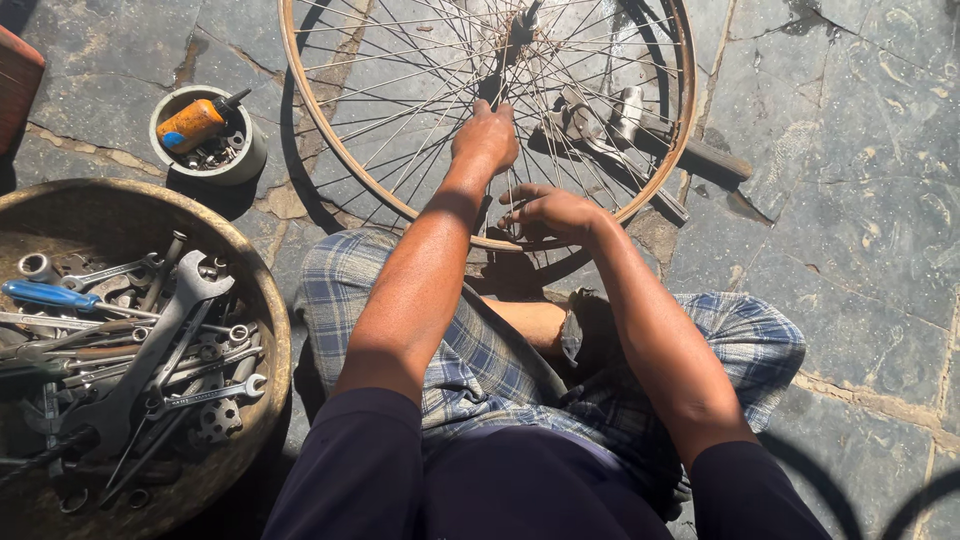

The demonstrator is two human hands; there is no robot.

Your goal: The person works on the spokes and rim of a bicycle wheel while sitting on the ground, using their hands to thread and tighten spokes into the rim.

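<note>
A bicycle wheel (330, 150) with a rusty rim and thin steel spokes lies flat on the stone floor in front of my knees. My left hand (487, 135) reaches over the spokes toward the hub (522, 22), fingers closed on a spoke. My right hand (550, 210) rests at the near rim, fingers curled around spokes there; whether it holds a small tool I cannot tell. I sit cross-legged in checked cloth.
A wide round metal basin (270, 300) at my left holds several spanners and a blue-handled screwdriver (50, 296). A small grey pot (245, 165) with an orange oil bottle (195, 122) stands beyond it. A hammer-like tool (715, 158) lies under the wheel's right side.
</note>
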